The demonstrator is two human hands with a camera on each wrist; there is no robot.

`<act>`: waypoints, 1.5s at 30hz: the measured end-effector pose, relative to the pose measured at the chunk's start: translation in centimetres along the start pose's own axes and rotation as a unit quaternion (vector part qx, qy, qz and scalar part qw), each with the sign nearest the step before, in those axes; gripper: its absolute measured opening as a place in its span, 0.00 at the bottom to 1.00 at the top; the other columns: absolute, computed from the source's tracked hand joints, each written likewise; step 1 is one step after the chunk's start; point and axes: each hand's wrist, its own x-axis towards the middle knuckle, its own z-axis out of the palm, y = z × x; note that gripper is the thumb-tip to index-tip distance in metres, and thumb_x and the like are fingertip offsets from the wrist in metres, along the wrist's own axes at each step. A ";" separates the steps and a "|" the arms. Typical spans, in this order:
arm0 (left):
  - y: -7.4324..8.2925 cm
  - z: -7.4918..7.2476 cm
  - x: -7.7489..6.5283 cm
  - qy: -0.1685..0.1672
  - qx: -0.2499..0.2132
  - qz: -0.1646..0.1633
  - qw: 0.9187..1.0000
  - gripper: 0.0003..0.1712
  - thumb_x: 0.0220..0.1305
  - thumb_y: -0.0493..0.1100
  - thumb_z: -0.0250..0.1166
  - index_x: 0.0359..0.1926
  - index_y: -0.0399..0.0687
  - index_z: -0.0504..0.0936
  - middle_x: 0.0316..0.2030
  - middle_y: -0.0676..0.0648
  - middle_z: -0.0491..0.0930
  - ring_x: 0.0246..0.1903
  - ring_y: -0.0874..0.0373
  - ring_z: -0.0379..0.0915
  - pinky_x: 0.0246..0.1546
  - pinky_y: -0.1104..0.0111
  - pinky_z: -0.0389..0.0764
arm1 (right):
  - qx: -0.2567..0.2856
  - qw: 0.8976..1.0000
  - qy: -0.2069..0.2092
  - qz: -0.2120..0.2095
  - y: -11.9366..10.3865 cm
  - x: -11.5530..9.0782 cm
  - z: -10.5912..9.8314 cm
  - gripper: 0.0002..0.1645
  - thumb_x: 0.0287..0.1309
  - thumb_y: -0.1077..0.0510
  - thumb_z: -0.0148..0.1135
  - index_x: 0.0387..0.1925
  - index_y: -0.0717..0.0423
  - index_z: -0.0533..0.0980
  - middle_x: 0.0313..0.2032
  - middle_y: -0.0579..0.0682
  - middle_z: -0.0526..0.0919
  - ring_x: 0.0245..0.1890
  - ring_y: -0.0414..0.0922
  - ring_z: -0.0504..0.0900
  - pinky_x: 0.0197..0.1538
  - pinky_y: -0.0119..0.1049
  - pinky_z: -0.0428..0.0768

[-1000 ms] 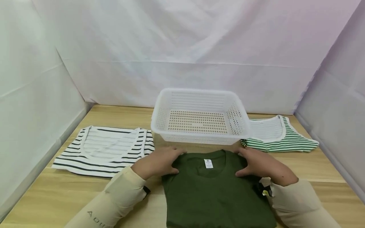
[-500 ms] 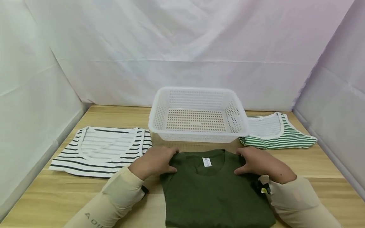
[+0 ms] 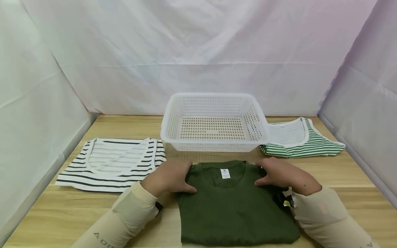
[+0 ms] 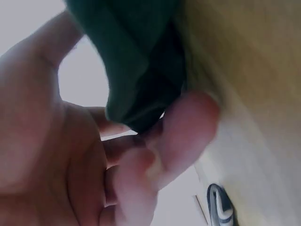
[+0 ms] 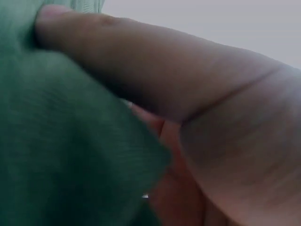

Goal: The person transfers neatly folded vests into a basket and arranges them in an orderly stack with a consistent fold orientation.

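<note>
A folded dark green T-shirt (image 3: 238,210) lies in front of me in the head view, collar away from me, with a white label inside the neck. At its left shoulder my left hand (image 3: 170,176) holds the edge, thumb on top. The left wrist view shows the fingers of that hand (image 4: 136,174) curled under the green cloth. My right hand (image 3: 286,175) grips the right shoulder edge. Close up in the right wrist view, its thumb (image 5: 122,56) presses on the cloth (image 5: 61,136), while the other fingers are partly hidden behind it.
A white perforated plastic basket (image 3: 214,142) stands just beyond the T-shirt, nothing in it. A folded black-and-white striped top (image 3: 105,181) lies left, and a green-and-white striped top (image 3: 313,148) lies right by the basket. White cloth walls (image 3: 198,79) surround the wooden table (image 3: 40,220).
The view has shifted slightly, and more of the T-shirt's near edge shows. Both hands stay at its shoulders; the left thumb now sits a little further onto the cloth.
</note>
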 end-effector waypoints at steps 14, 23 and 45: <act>0.1 -0.3 0.5 -0.068 -0.060 0.096 0.991 0.15 0.59 0.43 0.73 0.43 0.52 0.77 0.31 0.58 0.75 0.32 0.63 0.71 0.37 0.68 0.74 | -0.007 0.998 0.006 -0.058 -0.6 0.3 -0.1 0.10 0.59 0.52 0.70 0.37 0.49 0.77 0.27 0.39 0.75 0.26 0.32 0.71 0.31 0.30 0.71; -1.0 -1.5 0.6 -0.026 -0.046 0.082 0.995 0.12 0.58 0.39 0.70 0.41 0.53 0.77 0.30 0.57 0.77 0.30 0.61 0.71 0.34 0.65 0.74 | 0.007 0.996 0.011 -0.091 -0.5 0.2 -0.2 0.06 0.69 0.54 0.60 0.40 0.50 0.72 0.27 0.41 0.72 0.26 0.32 0.70 0.31 0.31 0.70; -4.2 -5.8 -1.6 -0.024 -0.158 0.099 0.982 0.03 0.65 0.43 0.67 0.37 0.57 0.80 0.26 0.54 0.74 0.21 0.64 0.65 0.26 0.68 0.72 | 0.113 0.982 0.034 -0.147 -2.4 -3.1 -2.6 0.28 0.71 0.45 0.57 0.68 0.39 0.63 0.56 0.39 0.79 0.52 0.33 0.80 0.49 0.33 0.81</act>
